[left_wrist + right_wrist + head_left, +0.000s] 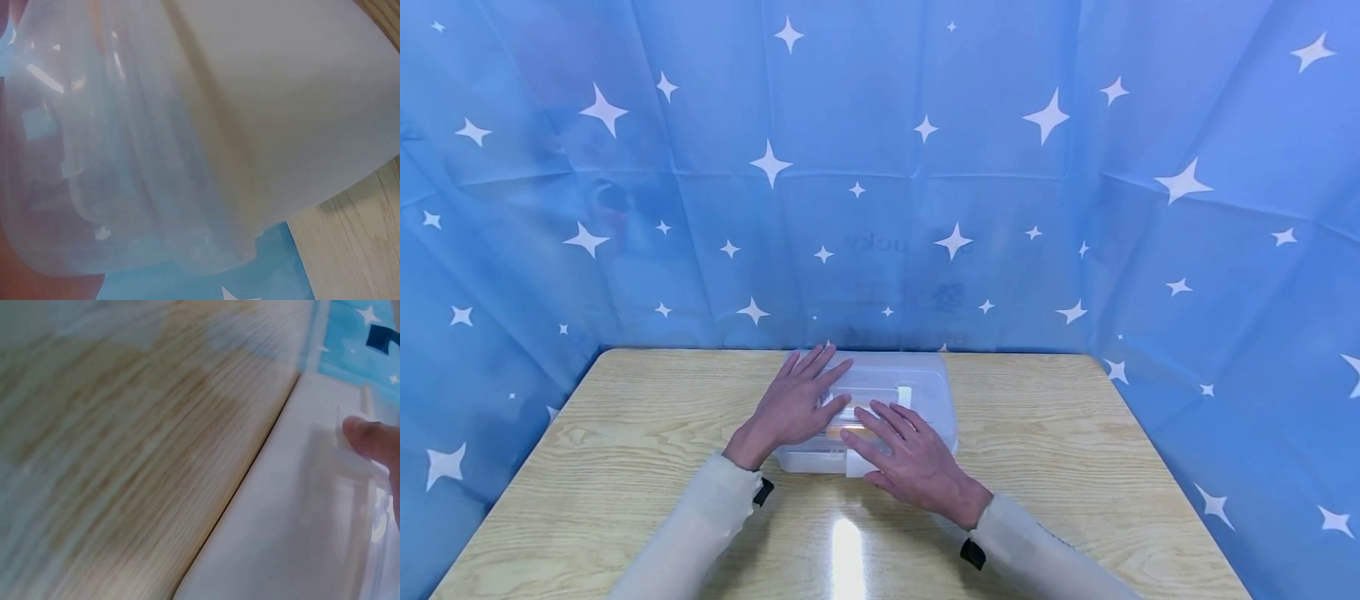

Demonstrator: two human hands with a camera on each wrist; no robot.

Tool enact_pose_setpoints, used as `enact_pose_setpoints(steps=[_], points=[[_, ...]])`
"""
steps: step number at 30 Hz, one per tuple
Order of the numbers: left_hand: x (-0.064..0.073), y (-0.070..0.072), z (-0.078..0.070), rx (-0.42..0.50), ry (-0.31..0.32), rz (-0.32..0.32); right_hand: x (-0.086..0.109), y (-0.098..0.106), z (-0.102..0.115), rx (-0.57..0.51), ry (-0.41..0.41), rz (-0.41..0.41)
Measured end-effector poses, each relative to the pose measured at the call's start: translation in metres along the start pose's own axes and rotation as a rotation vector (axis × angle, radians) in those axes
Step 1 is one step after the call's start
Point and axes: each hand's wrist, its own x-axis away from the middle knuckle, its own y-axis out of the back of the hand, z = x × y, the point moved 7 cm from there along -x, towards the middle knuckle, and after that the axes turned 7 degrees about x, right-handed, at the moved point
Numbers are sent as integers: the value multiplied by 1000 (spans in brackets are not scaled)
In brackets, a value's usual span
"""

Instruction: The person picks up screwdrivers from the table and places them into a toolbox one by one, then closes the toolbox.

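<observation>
A translucent plastic storage box with a clear lid sits at the back middle of the table. My left hand lies over the lid's left part, fingers spread and pointing away. The right hand reaches across the front right of the lid with its fingers extended. Its thumb presses on the white latch at the box's front wall, as the right wrist view shows. Something orange shows through the lid between the hands. In the left wrist view the box's side wall fills most of the picture.
The box stands on a light wood-grain table with rounded back corners. A blue curtain with white stars hangs behind the table and along both sides. A bright light reflection lies on the tabletop near the front.
</observation>
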Motion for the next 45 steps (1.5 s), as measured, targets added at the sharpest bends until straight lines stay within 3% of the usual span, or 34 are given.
enact_pose_setpoints(steps=[45], points=[[2,0,-1,8,-12,-7,5,-1,5,18,53,-33]])
